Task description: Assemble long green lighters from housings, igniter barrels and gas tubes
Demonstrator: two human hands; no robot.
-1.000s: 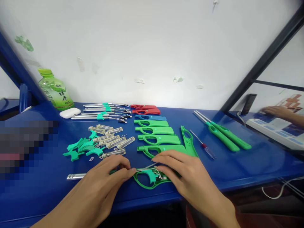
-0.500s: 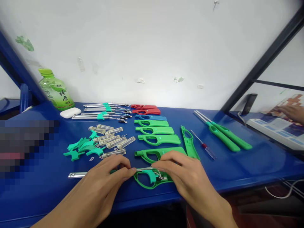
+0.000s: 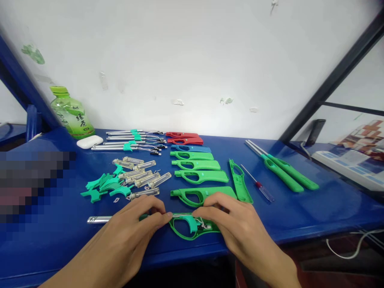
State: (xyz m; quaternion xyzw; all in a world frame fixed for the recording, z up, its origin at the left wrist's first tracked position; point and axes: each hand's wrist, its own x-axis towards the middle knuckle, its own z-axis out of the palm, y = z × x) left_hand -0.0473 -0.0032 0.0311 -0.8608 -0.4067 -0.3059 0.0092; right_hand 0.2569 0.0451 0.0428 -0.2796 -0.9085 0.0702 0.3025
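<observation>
A half-built green gas lighter [image 3: 183, 236] lies with its open shell facing up at the table's front. Inside it show a teal trigger [image 3: 189, 223] and thin white wires [image 3: 201, 221]. Its silver tube [image 3: 98, 220] sticks out to the left, beneath my left hand [image 3: 135, 228]. The left thumb and forefinger are closed on the shell's neck, where the tube enters. Closed around the handle end, my right hand [image 3: 232, 224] has its fingertips at the wires along the upper edge. That hand hides the end of the handle.
Behind lie several lighter shells [image 3: 207, 176], silver tube assemblies [image 3: 120, 138], clear fuel tanks [image 3: 145, 193] and loose teal triggers [image 3: 111, 184]. To the right are an open half shell [image 3: 240, 184], a screwdriver [image 3: 264, 191] and two long lighters [image 3: 285, 176]. A bottle [image 3: 73, 116] stands back left.
The white wires, which bulged over the shell's upper edge, now lie lower inside it. My right fingertips have shifted slightly right and down. The left hand has kept its hold.
</observation>
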